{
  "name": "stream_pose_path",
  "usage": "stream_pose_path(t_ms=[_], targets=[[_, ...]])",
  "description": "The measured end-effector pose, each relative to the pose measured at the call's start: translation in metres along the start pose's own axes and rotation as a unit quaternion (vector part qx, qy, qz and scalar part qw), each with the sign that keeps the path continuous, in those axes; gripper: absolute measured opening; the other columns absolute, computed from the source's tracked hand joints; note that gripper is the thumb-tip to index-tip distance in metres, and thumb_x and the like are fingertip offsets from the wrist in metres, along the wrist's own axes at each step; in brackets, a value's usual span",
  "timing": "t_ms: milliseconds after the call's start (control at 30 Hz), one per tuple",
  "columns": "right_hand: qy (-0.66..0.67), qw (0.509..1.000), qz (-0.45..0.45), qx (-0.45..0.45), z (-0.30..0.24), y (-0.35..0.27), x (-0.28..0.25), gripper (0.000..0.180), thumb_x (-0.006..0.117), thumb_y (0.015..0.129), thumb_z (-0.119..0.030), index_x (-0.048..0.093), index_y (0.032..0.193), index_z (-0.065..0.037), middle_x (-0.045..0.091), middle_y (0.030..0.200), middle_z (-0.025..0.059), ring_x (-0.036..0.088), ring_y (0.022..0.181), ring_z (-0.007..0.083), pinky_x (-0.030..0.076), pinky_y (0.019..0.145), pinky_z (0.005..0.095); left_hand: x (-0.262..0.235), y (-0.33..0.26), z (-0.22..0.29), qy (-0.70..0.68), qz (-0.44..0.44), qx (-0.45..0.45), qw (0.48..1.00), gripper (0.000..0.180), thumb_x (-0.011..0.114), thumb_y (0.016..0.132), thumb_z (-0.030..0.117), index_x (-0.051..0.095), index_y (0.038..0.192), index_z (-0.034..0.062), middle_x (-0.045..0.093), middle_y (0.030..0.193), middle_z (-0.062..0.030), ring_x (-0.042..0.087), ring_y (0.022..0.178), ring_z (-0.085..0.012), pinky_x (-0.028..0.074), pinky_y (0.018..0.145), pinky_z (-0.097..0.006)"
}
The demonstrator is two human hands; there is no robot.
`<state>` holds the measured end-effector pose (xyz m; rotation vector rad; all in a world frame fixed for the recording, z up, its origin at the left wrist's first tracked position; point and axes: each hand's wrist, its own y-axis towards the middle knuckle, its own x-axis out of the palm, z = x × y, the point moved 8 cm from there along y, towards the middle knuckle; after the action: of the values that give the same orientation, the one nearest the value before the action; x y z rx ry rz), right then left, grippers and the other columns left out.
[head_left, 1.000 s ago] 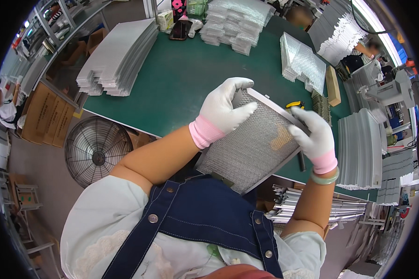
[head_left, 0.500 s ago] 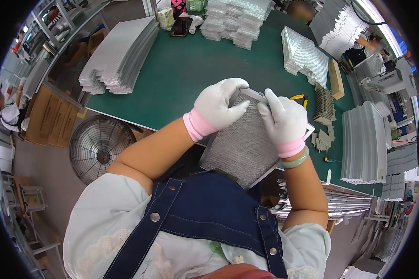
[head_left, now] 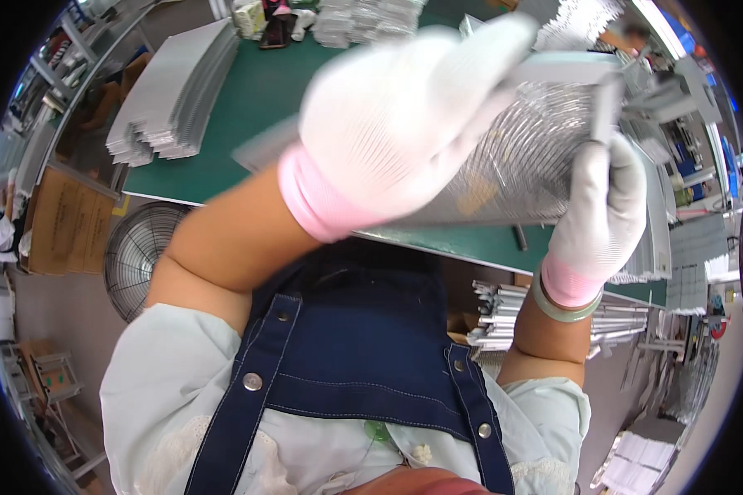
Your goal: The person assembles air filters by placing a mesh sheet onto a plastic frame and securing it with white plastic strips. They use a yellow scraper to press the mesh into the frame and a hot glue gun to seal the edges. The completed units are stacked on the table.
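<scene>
A flat panel of shiny silver mesh [head_left: 545,136] in a pale frame is tilted up in front of me, above the green table. At the frame's right side, my right hand [head_left: 598,206] is closed round the edge, fingers and thumb on either side. My left hand [head_left: 404,124], blurred by motion, lies across the left part of the panel. Its fingers stretch out toward the panel's far edge, and it covers much of the mesh and frame there. Both hands wear white gloves with pink cuffs.
On the green table [head_left: 260,91], a stack of notched grey sheets [head_left: 173,87] stands at the left. Silver mesh sheets [head_left: 363,21] are piled at the back. A floor fan [head_left: 140,264] is beyond the left edge. Metal strips [head_left: 499,318] lie below the table's front edge.
The panel has gone from leaning against me to being raised and tilted over the table. My right hand moved right along its frame; my left hand came up across it, its fingers now stretched out.
</scene>
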<state>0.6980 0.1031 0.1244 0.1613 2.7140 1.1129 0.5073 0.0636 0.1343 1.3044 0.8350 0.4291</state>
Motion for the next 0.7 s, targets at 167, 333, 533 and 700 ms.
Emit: stream_pose_path(t_ms=[167,333,533,700], targets=[[0.046,0.999,-0.009,0.002,0.091,-0.068,-0.014,0.032,0.056,0.099,-0.016,0.058,0.124,0.004,0.062,0.101,0.0052,0.054,0.088,0.0133,0.044,0.079,0.0265,0.051,0.026,0.016,-0.039,-0.112,0.146,0.982,0.036,0.071,0.084,0.032,0.065,0.108,0.0061,0.062,0.092,-0.0075,0.063,0.094,-0.0283,0.043,0.09,-0.046],[0.015,0.976,-0.216,-0.017,0.141,-0.122,0.045,0.039,0.068,0.092,-0.027,0.062,0.119,0.001,0.066,0.109,0.0145,0.063,0.105,0.0299,0.047,0.095,0.0378,0.109,-0.067,0.0,-0.085,-0.216,-0.009,0.973,0.062,0.083,0.059,0.056,0.059,0.088,0.0062,0.057,0.09,-0.0102,0.057,0.106,-0.0375,0.026,0.11,-0.066],[-0.462,0.866,-0.185,0.044,0.247,-0.064,-0.037,0.055,0.067,0.088,-0.044,0.063,0.122,-0.001,0.066,0.103,0.0191,0.063,0.1,0.0386,0.051,0.088,0.0457,0.116,-0.069,0.001,-0.113,-0.157,-0.029,0.981,0.045,0.081,0.059,0.039,0.055,0.08,0.0077,0.054,0.087,-0.0119,0.056,0.095,-0.0346,0.025,0.109,-0.067],[-0.488,0.809,-0.268,0.186,0.317,-0.077,-0.062,0.036,0.067,0.089,-0.034,0.064,0.107,-0.004,0.065,0.103,0.0187,0.064,0.096,0.0373,0.051,0.084,0.0476,0.132,-0.065,-0.003,-0.126,-0.194,-0.018,0.973,0.049,0.084,0.057,0.038,0.052,0.08,0.0098,0.054,0.089,-0.0098,0.057,0.096,-0.0328,0.023,0.11,-0.068]])
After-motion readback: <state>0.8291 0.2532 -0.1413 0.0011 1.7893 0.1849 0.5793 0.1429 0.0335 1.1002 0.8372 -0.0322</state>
